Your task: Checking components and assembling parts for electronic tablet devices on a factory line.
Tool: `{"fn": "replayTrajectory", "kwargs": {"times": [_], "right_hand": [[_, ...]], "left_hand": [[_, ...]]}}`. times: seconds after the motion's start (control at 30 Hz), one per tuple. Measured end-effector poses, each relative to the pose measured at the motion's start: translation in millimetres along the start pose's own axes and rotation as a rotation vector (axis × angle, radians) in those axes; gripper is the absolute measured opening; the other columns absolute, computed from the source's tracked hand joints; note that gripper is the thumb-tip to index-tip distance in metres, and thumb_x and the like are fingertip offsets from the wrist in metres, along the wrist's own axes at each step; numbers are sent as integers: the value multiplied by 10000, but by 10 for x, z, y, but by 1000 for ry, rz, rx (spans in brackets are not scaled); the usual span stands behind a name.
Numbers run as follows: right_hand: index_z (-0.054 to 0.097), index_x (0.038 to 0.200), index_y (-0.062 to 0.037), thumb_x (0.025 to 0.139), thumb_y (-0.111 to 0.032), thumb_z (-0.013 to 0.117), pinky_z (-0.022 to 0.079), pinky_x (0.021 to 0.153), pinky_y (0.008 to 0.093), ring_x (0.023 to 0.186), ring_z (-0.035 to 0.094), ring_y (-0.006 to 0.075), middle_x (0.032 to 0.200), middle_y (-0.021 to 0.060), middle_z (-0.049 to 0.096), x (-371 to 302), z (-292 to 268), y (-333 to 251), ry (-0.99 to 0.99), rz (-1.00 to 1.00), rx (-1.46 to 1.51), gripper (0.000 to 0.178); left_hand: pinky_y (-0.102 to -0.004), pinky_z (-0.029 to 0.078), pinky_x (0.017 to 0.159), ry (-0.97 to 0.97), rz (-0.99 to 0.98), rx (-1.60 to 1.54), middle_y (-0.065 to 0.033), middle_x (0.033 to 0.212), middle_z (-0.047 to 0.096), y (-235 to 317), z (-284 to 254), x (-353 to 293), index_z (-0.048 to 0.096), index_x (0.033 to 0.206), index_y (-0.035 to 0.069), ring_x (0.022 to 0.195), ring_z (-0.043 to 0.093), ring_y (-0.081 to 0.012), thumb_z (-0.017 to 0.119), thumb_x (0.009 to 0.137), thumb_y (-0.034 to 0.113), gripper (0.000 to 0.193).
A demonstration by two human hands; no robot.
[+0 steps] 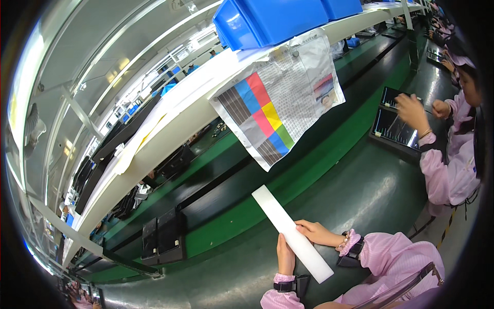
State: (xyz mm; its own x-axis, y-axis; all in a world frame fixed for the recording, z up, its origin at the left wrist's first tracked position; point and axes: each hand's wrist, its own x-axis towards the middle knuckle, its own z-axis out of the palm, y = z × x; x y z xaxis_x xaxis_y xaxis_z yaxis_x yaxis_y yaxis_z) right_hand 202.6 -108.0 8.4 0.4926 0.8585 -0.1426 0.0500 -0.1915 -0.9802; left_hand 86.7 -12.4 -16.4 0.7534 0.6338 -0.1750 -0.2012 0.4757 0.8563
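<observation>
Pink sleeves (401, 257) are lying nearest the camera, entering from five o'clock, each ending in a black wristband (353, 252). Between these wrists and the view's centre, a white bar (294, 236), long and plain, is occupying the five o'clock position, its far end pointing toward eleven and its near end toward five. The right hand (320, 234) is gripping the bar's right edge, its visible fingers lying close together with the tips pressing on the white surface. The left hand (286, 256) is bearing against the opposite edge, slightly nearer the wearer, its visible digits held together (its hidden side is preventing inspection, so I cannot tell whether it is pinching the bar). Behind the bar, a dark green bench (360, 198) is showing; contact between the two cannot be confirmed. Toward half past seven, black cases (172, 237) are resting side by side. Toward half past two, a co-worker's hand (411, 110) is hovering by a black tray (395, 129), its fingers blurring. At one o'clock, a creased printed sheet (303, 72) is hanging from a white shelf (170, 136), on which a blue bin (272, 23) is standing at twelve.
</observation>
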Motion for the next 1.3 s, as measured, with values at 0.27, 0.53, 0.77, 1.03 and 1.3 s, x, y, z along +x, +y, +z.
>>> {"fn": "replayTrajectory", "kwargs": {"times": [0.27,0.53,0.77,1.03,1.3], "right_hand": [[565,1129,-56,979,-320,418,498,608,295,645,617,153,781,91,650,30,10,124,63,-118,9,337],[577,1142,-60,975,-331,423,508,644,300,682,634,164,801,104,664,63,2,210,40,-131,-41,354],[483,1263,-78,956,-294,438,513,718,340,795,674,258,912,163,675,46,21,153,46,-172,-14,379],[494,1253,-82,952,-277,465,511,605,294,668,640,163,918,117,680,27,-19,88,-23,-90,-14,360],[504,1235,-79,951,-304,465,495,535,276,618,628,158,898,115,682,31,-2,137,-47,-101,22,364]], "left_hand": [[-344,388,971,-17,-8,-10,-119,1205,521,60,58,-20,428,1241,-26,1127,498,-206,338,997,404,503],[-329,399,951,-24,10,-9,-105,1183,523,58,54,-31,435,1239,-20,1099,510,-185,366,1002,343,440],[-325,424,917,-60,54,49,-98,1169,519,78,64,-50,427,1231,3,1086,506,-172,378,1001,309,385],[-313,424,936,-89,70,32,-111,1182,519,64,55,-26,384,1276,-3,1080,519,-174,385,1002,286,398],[-329,455,892,26,31,55,-129,1118,570,-29,-47,15,460,1203,-23,1011,563,-204,279,982,490,587]]}}
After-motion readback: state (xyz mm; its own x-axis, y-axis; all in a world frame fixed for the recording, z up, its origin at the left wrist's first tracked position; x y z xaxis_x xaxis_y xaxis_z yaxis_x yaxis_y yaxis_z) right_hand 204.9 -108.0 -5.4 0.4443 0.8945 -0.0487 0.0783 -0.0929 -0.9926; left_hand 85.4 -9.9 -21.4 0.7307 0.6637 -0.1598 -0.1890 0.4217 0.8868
